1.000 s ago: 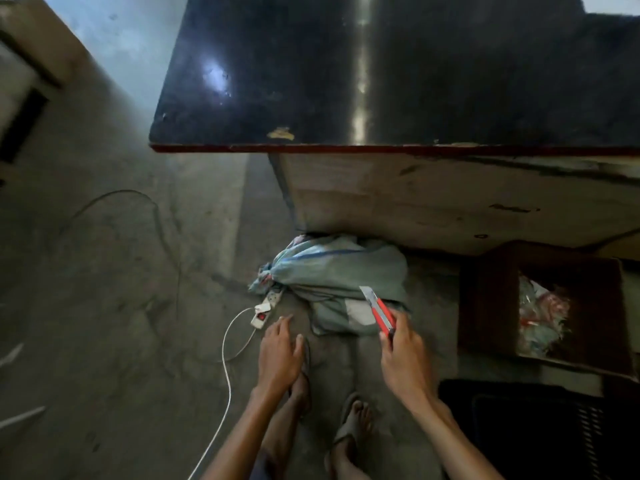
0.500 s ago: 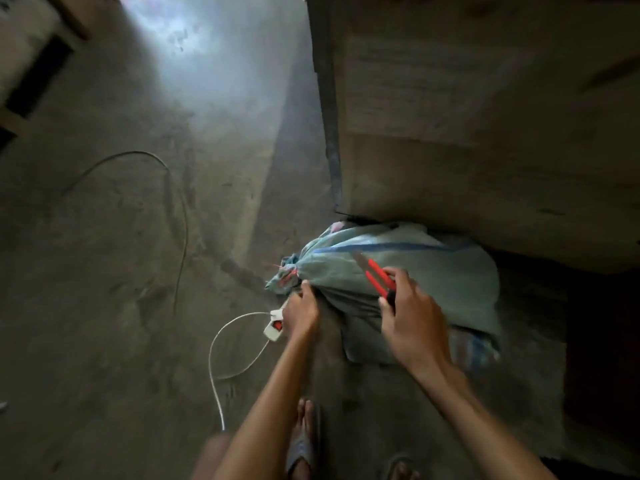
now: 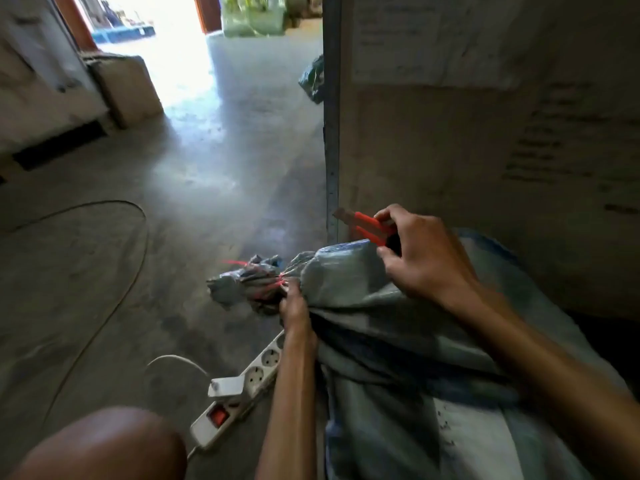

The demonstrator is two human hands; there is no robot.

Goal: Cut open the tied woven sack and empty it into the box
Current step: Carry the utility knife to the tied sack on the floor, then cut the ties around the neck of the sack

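Head view: the only view supplied
Woven sack (image 3: 398,327): laid on its side on the concrete floor (image 3: 145,258), against a large pale panel (image 3: 485,161) on the right; grey-green weave with a blue stripe
Sack neck (image 3: 249,285): bunched and bound with red string (image 3: 273,282); pointed to the left, lifted clear of the floor
Left hand (image 3: 294,306): closed around the neck just behind the red string; fingers wrapped into the gathered fabric
Right hand (image 3: 422,258): closed around a red utility knife (image 3: 367,226); held just above the shoulder of the sack
Knife blade: seen extended towards the upper left, apart from the string
Power strip (image 3: 242,389): white, with a red switch; laid on the floor just beside the sack, under the left forearm
Knee (image 3: 104,445): seen at the lower left
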